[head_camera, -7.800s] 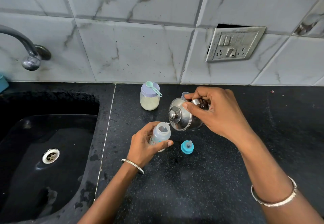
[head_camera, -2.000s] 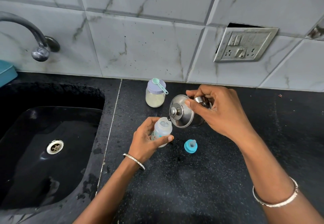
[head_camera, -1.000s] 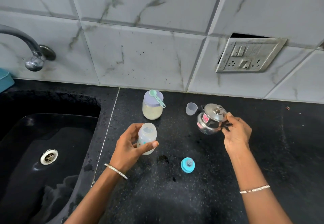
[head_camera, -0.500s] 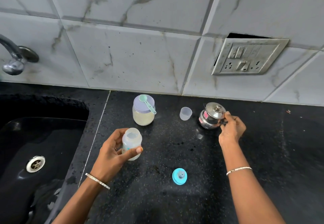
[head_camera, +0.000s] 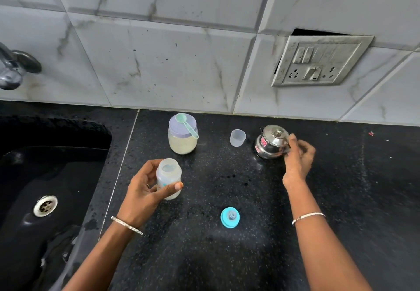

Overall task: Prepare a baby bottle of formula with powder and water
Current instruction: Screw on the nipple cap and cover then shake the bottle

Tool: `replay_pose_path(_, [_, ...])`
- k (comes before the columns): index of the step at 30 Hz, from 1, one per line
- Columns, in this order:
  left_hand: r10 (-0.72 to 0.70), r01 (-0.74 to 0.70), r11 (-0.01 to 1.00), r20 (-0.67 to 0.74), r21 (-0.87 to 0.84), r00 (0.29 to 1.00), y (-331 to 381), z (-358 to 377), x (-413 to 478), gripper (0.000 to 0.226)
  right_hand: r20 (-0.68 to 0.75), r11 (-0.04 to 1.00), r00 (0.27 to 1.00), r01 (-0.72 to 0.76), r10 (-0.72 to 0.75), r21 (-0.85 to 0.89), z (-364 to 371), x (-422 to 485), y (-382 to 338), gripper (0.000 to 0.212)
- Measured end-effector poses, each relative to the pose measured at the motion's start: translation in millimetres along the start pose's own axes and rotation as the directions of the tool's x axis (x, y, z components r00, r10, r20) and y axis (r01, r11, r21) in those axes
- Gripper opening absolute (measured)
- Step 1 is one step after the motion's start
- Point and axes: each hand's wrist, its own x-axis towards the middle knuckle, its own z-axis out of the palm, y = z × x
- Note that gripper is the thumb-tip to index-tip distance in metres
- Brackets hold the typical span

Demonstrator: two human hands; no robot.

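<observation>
My left hand (head_camera: 145,191) grips the open clear baby bottle (head_camera: 169,178), upright on the black counter (head_camera: 227,256), with liquid inside. The small steel kettle (head_camera: 271,141) stands upright at the back right; my right hand (head_camera: 297,156) curls around its handle side, thumb against the body. The powder jar (head_camera: 183,137) with a lilac lid stands behind the bottle, and a green scoop (head_camera: 187,123) lies on that lid. The blue teat ring (head_camera: 230,217) lies on the counter between my arms. A clear bottle cap (head_camera: 237,137) sits left of the kettle.
A black sink (head_camera: 45,177) with a steel drain (head_camera: 45,205) lies to the left, its tap (head_camera: 11,70) at the wall. A socket plate (head_camera: 318,61) hangs on the tiled wall. Wet patches mark the counter edge near the sink.
The kettle went from tilted over the bottle to standing upright at the back right, my right hand still at its handle. My left hand has kept the bottle throughout.
</observation>
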Motion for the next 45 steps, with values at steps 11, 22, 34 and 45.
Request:
replay_pose_path(11, [0.025, -0.025, 1.000, 0.016, -0.005, 1.000, -4, -1, -14, 0.061, 0.659, 0.634, 0.752, 0.519, -0.019, -0.574, -58, -169, 13, 0.045])
replay_pose_path(22, [0.060, -0.062, 0.998, 0.067, 0.023, 0.996, 5, -2, -40, 0.067, 0.702, 0.363, 0.698, 0.696, -0.142, -0.619, -53, -204, 13, 0.055])
replay_pose_path(34, [0.141, -0.153, 0.986, 0.158, 0.071, 0.977, 15, 3, -64, 0.055, 0.945, 0.635, 0.323, 0.742, -0.055, -0.217, -13, -249, -97, 0.056])
replay_pose_path(45, [0.234, -0.250, 0.964, 0.161, 0.092, 0.959, 22, 6, -77, 0.054, 0.932, 0.273, 0.360, 0.894, 0.035, -0.355, -1, -266, -124, 0.040])
